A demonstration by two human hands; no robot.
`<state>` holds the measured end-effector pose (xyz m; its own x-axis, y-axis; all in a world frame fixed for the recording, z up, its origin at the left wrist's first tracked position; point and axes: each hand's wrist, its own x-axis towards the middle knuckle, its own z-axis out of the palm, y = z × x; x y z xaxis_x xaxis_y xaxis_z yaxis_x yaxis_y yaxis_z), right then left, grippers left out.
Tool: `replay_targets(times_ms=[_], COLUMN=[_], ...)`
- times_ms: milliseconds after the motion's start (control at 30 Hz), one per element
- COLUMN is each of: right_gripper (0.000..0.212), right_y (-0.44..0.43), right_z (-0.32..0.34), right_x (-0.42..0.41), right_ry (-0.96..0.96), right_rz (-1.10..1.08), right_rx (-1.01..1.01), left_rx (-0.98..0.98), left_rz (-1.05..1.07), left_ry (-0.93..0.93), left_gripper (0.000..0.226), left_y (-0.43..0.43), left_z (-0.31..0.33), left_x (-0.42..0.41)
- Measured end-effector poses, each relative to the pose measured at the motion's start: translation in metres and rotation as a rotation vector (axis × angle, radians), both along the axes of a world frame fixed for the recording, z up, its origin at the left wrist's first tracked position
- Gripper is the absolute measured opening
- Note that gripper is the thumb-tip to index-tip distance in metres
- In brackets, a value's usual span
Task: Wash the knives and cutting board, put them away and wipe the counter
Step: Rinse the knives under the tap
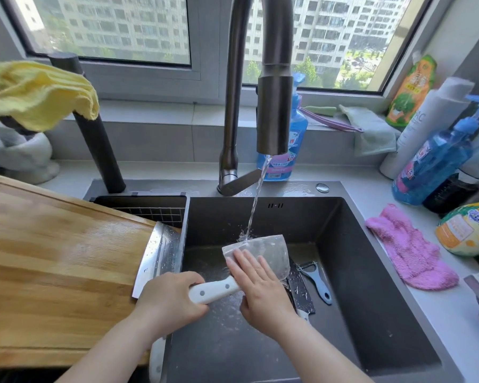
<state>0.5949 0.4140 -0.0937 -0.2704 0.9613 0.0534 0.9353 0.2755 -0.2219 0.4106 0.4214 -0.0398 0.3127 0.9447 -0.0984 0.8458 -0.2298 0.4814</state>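
My left hand grips the white handle of a cleaver held over the dark sink. Running water from the faucet falls on the far corner of its blade. My right hand lies flat with straight fingers on the blade. A second cleaver with a wet steel blade rests on the wooden cutting board at the left, its blade reaching the sink edge. A dark patterned knife and a blue-grey peeler lie on the sink bottom.
A pink cloth lies on the right counter beside blue soap bottles and other containers. A yellow cloth hangs at the upper left. A drain basket sits at the sink's left. A green cloth drapes off the windowsill.
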Motion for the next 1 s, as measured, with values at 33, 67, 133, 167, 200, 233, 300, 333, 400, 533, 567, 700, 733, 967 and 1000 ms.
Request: replay_targets(times_ms=[33, 67, 133, 167, 200, 233, 300, 333, 400, 533, 567, 700, 733, 967, 1000], right_gripper=[0.076, 0.080, 0.080, 0.078, 0.076, 0.074, 0.056, 0.042, 0.025, 0.020, 0.023, 0.019, 0.019, 0.019, 0.019], right_y=[0.000, 0.002, 0.004, 0.001, -0.001, -0.004, -0.010, -0.010, -0.009, -0.004, -0.003, 0.001, 0.002, 0.014, 0.017], right_z=[0.000, 0.000, 0.001, 0.003, 0.002, -0.002, 0.006, 0.010, 0.020, 0.029, 0.030, 0.036, 0.038, 0.053, 0.056], right_x=[0.004, 0.010, 0.024, 0.027, 0.029, 0.028, 0.017, 0.012, 0.007, 0.004, 0.002, -0.013, -0.017, -0.049, -0.055], right_ry=[0.028, 0.072, 0.057, 0.050, 0.113, 0.225, 0.722, 1.006, 1.515, 1.822, 1.826, 1.746, 1.732, 1.596, 1.560], right_rz=[-0.093, -0.229, -0.357, -0.373, -0.394, -0.432, -0.670, -0.740, -0.836, -0.884, -0.888, -0.878, -0.850, -0.679, -0.665], right_rx=[-0.005, 0.009, -0.069, -0.184, -0.223, -0.212, -0.277, -0.327, -0.439, -0.541, -0.552, -0.612, -0.634, -0.729, -0.727], left_rx=[0.004, 0.006, 0.005, 0.002, -0.001, -0.007, -0.022, -0.020, -0.014, -0.067, -0.098, -0.212, -0.251, -0.536, -0.496], left_rz=[0.004, 0.008, 0.013, 0.010, 0.006, 0.006, 0.026, 0.036, 0.039, 0.074, 0.085, 0.097, 0.107, 0.211, 0.240], left_ry=[0.004, 0.009, 0.034, 0.051, 0.061, 0.062, 0.047, 0.044, 0.052, 0.045, 0.050, 0.109, 0.095, -0.313, -0.340], left_gripper=[0.020, 0.020, 0.019, 0.019, 0.019, 0.020, 0.020, 0.020, 0.022, 0.025, 0.026, 0.030, 0.032, 0.024, 0.026], left_y=[0.000, -0.001, -0.002, -0.003, -0.004, -0.004, -0.005, -0.006, -0.008, -0.015, -0.018, -0.025, -0.027, -0.040, -0.042], left_z=[0.000, -0.001, 0.000, 0.000, 0.001, 0.001, 0.003, 0.003, 0.006, 0.012, 0.014, 0.020, 0.022, 0.028, 0.029], left_x=[-0.001, -0.003, -0.006, -0.008, -0.009, -0.010, -0.009, -0.009, -0.008, -0.011, -0.013, -0.023, -0.026, -0.063, -0.068])
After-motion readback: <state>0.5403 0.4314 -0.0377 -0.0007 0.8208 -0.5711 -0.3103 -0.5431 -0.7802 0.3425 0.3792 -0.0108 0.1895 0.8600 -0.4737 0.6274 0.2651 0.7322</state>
